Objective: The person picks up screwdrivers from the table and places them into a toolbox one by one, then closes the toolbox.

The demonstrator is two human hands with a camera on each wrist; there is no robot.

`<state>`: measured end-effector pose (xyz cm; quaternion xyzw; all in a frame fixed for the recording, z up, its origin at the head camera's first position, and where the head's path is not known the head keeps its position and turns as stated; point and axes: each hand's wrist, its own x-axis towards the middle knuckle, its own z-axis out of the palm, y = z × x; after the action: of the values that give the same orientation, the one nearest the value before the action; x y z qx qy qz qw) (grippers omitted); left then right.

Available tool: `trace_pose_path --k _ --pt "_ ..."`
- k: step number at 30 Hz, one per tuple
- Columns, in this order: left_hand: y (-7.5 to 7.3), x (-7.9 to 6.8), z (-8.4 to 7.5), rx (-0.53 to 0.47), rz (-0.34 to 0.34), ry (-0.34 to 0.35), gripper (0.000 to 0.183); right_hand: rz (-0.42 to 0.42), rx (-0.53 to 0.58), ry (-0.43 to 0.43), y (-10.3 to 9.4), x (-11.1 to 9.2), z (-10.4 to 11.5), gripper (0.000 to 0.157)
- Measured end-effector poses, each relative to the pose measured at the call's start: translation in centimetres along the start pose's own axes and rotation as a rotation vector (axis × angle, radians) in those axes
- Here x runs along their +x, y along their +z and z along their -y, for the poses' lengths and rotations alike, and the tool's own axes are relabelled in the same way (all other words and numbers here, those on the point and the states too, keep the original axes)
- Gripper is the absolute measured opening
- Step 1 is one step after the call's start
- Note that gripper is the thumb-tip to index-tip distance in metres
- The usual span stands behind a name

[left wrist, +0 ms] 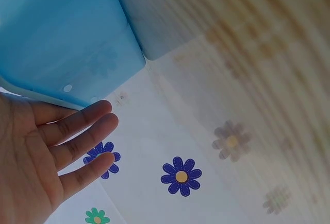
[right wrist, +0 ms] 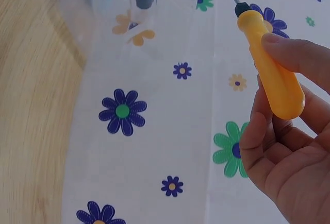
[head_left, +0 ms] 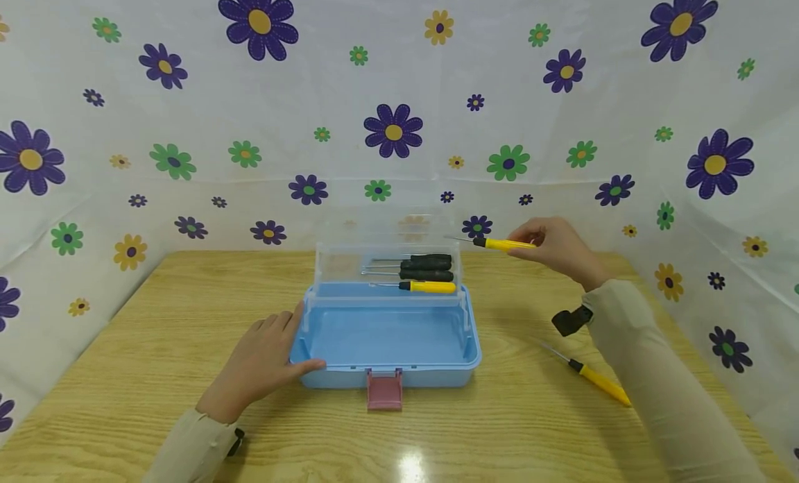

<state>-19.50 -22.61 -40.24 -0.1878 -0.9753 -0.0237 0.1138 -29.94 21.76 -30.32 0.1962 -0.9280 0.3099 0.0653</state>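
My right hand (head_left: pixel 555 249) pinches a yellow-handled screwdriver (head_left: pixel 502 244) by its handle, held in the air to the right of the blue toolbox (head_left: pixel 390 377). Its thin shaft points left toward the box. In the right wrist view the thumb presses the yellow handle (right wrist: pixel 270 69) against the fingers. My left hand (head_left: pixel 265 361) rests against the box's left side, thumb on the front rim and fingers fairly straight along the wall. A clear tray (head_left: pixel 349 264) at the back of the box holds several screwdrivers with black handles (head_left: pixel 427 275) and one with a yellow handle (head_left: pixel 431 286).
Another yellow screwdriver (head_left: pixel 602 384) lies on the wooden table (head_left: pixel 518 427) under the right forearm. The box's pink latch (head_left: pixel 384 391) hangs down in front. Its transparent lid (head_left: pixel 381 226) stands raised behind the tray. A flower-patterned cloth (head_left: pixel 324 94) hangs beyond the table.
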Motion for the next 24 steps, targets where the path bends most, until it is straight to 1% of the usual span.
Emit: trace_pose_path --k 6,15,24 --pt "-0.2 0.0 0.0 0.008 0.004 0.000 0.102 0.016 0.008 0.003 1.0 1.0 0.9 0.021" --pt "-0.2 0.1 0.0 0.020 0.002 0.003 0.102 0.033 0.035 -0.031 2.0 2.1 2.5 0.020" --pt "-0.1 0.2 0.1 0.024 -0.001 0.000 0.103 0.049 0.037 -0.051 3.1 3.3 4.2 0.020"
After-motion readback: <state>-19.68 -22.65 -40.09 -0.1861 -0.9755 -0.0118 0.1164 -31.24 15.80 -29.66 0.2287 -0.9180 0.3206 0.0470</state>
